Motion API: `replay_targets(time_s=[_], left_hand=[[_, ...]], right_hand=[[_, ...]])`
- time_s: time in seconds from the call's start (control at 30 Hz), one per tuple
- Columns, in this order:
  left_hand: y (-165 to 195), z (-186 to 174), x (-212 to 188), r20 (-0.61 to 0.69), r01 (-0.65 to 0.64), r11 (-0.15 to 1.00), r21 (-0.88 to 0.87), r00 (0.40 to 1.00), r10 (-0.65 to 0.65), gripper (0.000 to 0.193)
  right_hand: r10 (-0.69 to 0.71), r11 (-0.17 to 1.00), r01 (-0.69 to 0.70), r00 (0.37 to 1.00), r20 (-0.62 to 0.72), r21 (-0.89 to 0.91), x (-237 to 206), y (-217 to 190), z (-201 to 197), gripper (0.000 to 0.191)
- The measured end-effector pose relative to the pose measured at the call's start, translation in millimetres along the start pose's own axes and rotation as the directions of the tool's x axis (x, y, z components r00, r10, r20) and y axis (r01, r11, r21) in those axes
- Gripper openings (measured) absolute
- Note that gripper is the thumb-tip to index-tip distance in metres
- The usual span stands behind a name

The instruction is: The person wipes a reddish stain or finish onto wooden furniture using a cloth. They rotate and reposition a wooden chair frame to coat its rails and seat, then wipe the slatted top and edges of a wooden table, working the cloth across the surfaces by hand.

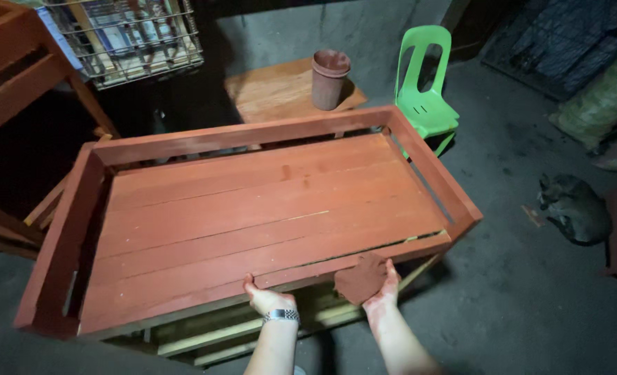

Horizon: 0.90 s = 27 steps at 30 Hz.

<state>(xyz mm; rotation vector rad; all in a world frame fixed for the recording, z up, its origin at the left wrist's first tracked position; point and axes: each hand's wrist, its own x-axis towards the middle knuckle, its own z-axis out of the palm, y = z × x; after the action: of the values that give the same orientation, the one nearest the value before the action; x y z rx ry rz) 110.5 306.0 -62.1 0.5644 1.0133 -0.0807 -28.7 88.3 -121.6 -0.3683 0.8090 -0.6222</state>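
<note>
Big wooden bed frame [253, 215], slats and rails coated red-brown; its pale underside framing below the near rail shows bare, so staining looks mostly done, lower parts left. Left hand [267, 300], wristwatch on, grasps the near rail edge. Right hand [385, 292], stained red, clenches a stain-soaked rag [361, 278] against the near rail. Behind: green plastic chair [425, 90], stained cup [330, 78].

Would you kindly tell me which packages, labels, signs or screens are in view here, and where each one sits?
Printed packages or papers: inside the wire basket, top left, behind the red wooden tray; flat, blue, white and yellowish.
Sack: far right on the floor; bulging, greenish.
No signs or screens.
</note>
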Motion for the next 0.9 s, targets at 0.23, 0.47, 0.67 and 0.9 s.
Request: replay_targets(time_s=[0.23, 0.47, 0.67, 0.9], left_hand=[[-5.3, 4.3, 3.4, 0.151, 0.071, 0.997, 0.016, 0.986, -0.073, 0.075], [3.8, 9.7, 23.2, 0.153, 0.241, 0.908, 0.342, 0.939, -0.307, 0.077], [15.6, 6.8, 53.2, 0.015, 0.473, 0.662, 0.581, 0.807, -0.590, 0.112], [-9.5, -34.0, 61.2, 0.074, 0.457, 0.656, 0.600, 0.785, -0.615, 0.115]], right_hand=[[0.064, 0.996, -0.061, 0.997, -0.045, 0.072, 8.9, 3.5, -23.5, 0.063], [0.045, 0.988, -0.031, 0.995, -0.091, 0.151, 21.7, -2.4, 3.8, 0.060], [-0.378, 0.926, 0.358, 0.877, -0.297, -0.121, -1.5, -6.1, 65.5, 0.074], [-0.650, 0.690, 0.318, 0.668, -0.362, -0.650, -35.1, 33.3, 48.8, 0.097]])
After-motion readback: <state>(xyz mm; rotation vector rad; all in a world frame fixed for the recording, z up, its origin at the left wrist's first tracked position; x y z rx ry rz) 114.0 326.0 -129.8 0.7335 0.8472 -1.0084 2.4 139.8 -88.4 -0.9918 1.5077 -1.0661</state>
